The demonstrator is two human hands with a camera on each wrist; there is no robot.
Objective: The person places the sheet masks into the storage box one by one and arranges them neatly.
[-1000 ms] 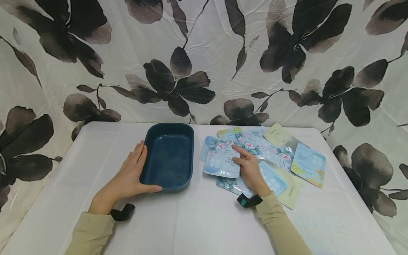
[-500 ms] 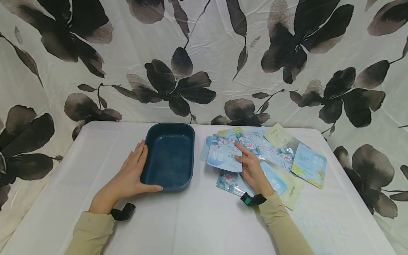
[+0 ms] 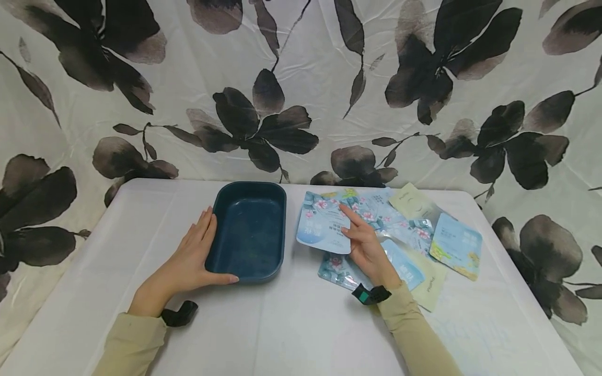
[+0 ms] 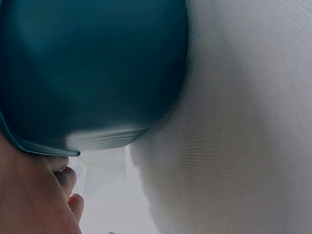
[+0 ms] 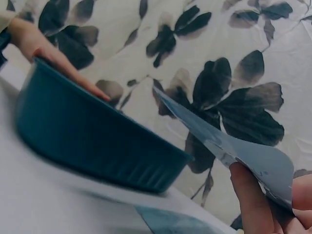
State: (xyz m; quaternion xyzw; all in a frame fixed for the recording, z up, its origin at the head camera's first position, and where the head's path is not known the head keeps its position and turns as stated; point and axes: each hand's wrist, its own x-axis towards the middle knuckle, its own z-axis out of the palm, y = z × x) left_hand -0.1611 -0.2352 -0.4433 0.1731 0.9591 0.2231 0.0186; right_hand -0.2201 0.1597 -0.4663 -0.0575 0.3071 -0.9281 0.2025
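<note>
My left hand (image 3: 188, 261) rests on the left side of a dark teal rectangular tub (image 3: 245, 232), fingers straight along its rim and thumb at the near corner. In the left wrist view the tub's wall (image 4: 92, 68) fills the upper left, the hand below it. My right hand (image 3: 369, 248) pinches a light blue sachet (image 3: 322, 224) with pink flowers by its right edge. The right wrist view shows this sachet (image 5: 229, 144) lifted and slightly bent between fingers and thumb. It hangs just right of the tub, over other sachets.
Several flat sachets lie overlapping at the right: blue floral ones (image 3: 338, 271), a pale yellow-green one (image 3: 430, 284) and a blue one with yellow flowers (image 3: 456, 245). A white cloth covers the table (image 3: 282, 324). Behind it hangs a floral curtain (image 3: 188, 68).
My right hand has raised the light blue sachet off the pile, then carried it a little left toward the tub. The left hand and tub have stayed in place.
</note>
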